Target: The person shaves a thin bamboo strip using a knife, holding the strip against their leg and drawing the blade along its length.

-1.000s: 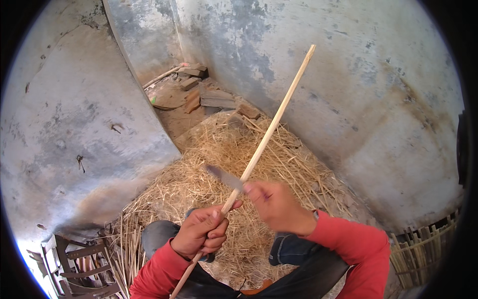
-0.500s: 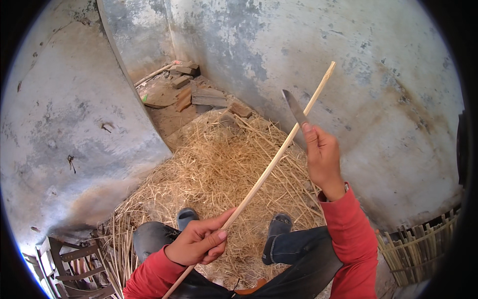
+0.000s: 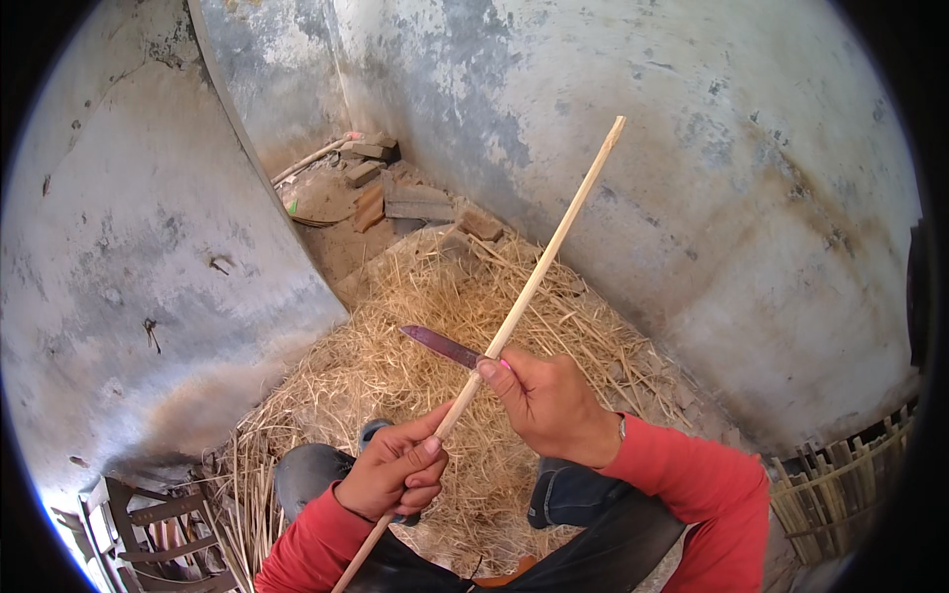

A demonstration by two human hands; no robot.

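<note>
A long pale wooden stick (image 3: 554, 242) runs slanting from the lower left up to the right. My left hand (image 3: 397, 467) is closed around its lower part, between my knees. My right hand (image 3: 554, 403) grips a knife (image 3: 441, 346) by its handle, of which a bit of pink shows; the fingers hide the rest. The dark blade points left and lies across the stick a little above my left hand. My right thumb rests at the stick beside the blade.
Straw-like shavings (image 3: 425, 296) cover the floor around my boots. Bricks and boards (image 3: 415, 203) lie in the far corner between worn walls (image 3: 643, 198). A wooden chair frame (image 3: 163, 534) stands at lower left, a slatted basket (image 3: 840, 494) at lower right.
My right hand has drawn the knife down along the stick, from its upper part to just above my left hand. The stick stands slightly steeper; my left hand still holds it.
</note>
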